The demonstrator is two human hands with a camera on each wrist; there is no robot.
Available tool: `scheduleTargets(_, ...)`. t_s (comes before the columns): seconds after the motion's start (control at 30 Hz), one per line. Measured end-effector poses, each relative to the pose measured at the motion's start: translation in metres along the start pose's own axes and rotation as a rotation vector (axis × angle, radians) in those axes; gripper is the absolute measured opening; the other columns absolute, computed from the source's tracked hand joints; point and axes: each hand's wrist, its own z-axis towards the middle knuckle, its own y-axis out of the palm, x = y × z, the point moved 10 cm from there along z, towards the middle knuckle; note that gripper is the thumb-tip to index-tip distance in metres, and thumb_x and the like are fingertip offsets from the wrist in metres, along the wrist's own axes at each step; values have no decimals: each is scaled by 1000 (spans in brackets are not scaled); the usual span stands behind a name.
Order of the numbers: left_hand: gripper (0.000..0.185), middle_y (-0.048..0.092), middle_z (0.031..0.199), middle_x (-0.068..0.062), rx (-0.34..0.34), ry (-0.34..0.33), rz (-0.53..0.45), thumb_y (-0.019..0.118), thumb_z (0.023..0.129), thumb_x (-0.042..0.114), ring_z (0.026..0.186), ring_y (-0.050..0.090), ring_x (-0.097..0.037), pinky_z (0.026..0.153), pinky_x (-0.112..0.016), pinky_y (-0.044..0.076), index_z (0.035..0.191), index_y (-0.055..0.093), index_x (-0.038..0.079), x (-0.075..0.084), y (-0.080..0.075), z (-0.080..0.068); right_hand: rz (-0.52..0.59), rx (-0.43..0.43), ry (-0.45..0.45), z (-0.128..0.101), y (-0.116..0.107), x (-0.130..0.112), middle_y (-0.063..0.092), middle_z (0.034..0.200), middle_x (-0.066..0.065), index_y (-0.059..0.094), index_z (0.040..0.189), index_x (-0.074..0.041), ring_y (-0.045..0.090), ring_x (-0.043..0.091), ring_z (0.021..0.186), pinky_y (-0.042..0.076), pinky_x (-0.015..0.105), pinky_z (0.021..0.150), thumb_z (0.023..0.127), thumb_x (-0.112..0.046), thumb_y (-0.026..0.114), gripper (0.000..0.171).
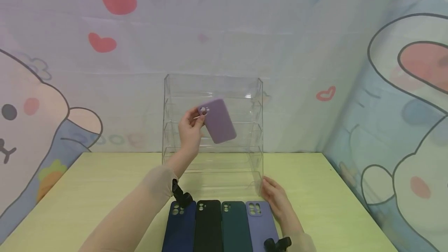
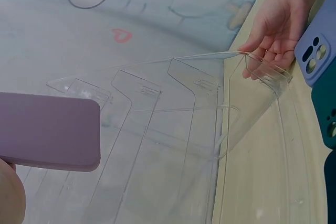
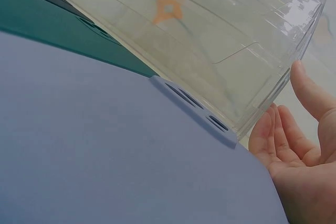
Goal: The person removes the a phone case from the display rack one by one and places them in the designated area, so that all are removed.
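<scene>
My left hand (image 1: pixel 190 129) pinches a mauve phone case (image 1: pixel 218 121) at its camera-hole corner, thumb in front. The case is tilted before the middle tiers of a clear tiered rack (image 1: pixel 213 168); I cannot tell whether it touches them. In the left wrist view, only part of the mauve case (image 2: pixel 50 132) shows. Lower down, my right hand (image 1: pixel 276 197) rests against the rack's right side near its base. In the right wrist view, the thumb and fingertips (image 3: pixel 298 72) lie along the clear side panel, with the fingers loosely bent.
Before the rack, phone cases lie side by side on the pale table (image 1: pixel 308 189): navy (image 1: pixel 178 228), black (image 1: pixel 208 224), dark green (image 1: pixel 236 224) and lavender (image 1: pixel 262 224). A cartoon-printed cloth (image 1: pixel 213 30) hangs behind and at the right.
</scene>
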Motion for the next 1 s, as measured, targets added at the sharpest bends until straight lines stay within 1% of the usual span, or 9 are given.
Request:
scheduleTargets(0.1,33,62,106,-8,-6,-11,-19,58,94,1,83,62,-6,69,-15,54,126,55,-4,0,-5,-4,6,4,2,0,-1,-1,44,139,20,29,144,12,52,8,110,46,17,89,100,-11,48,52)
scheduleTargets(0.13,33,62,106,-8,-10,-13,-25,57,94,0,83,61,-6,74,-17,55,126,54,-5,0,-7,-5,8,4,1,0,-1,-1,45,138,20,29,144,12,52,8,109,46,17,89,100,-11,48,52)
scheduleTargets(0.23,34,61,106,-8,-7,-20,-33,57,93,-1,83,61,-7,79,-20,56,127,54,-6,-2,-12,-8,12,8,-1,1,-3,-1,50,133,15,29,143,13,53,7,107,47,17,88,100,-10,49,53)
scheduleTargets(0.37,35,61,106,-7,20,-41,-31,58,93,-1,83,62,-6,78,-20,56,128,54,-5,-6,-22,-13,15,4,-7,2,-5,-1,54,126,9,29,143,13,54,5,104,47,17,87,100,-11,49,53)
scheduleTargets(0.47,36,62,104,-4,27,-56,-44,57,93,-2,83,62,-6,77,-20,56,129,53,-5,-10,-29,-16,20,9,-6,3,-7,-1,56,122,6,29,143,13,55,4,103,48,17,87,100,-11,50,54)
scheduleTargets(0.6,36,62,99,2,35,-60,-67,57,93,-4,81,63,-5,76,-19,56,128,52,-8,-14,-39,-20,21,15,2,3,-8,0,56,118,2,29,143,12,54,4,102,48,17,87,100,-11,49,53)
scheduleTargets(0.77,37,64,94,7,49,-85,-74,56,93,-5,78,63,-3,73,-19,56,129,52,-8,-20,-54,-27,13,6,-2,3,-8,-1,55,121,4,28,144,13,53,4,104,47,17,87,100,-12,49,54)
scheduleTargets(0.87,38,64,93,10,45,-101,-74,56,93,-4,78,64,-3,73,-19,56,131,51,-8,-21,-62,-32,10,5,-4,2,-8,0,55,122,5,28,144,13,53,4,103,47,17,87,100,-13,50,55)
scheduleTargets(1.0,39,65,93,12,36,-124,-61,55,94,-4,79,65,-3,73,-19,57,132,50,-9,-23,-70,-38,-1,4,-6,2,-7,0,52,127,9,28,144,12,52,5,104,47,17,87,100,-14,50,55)
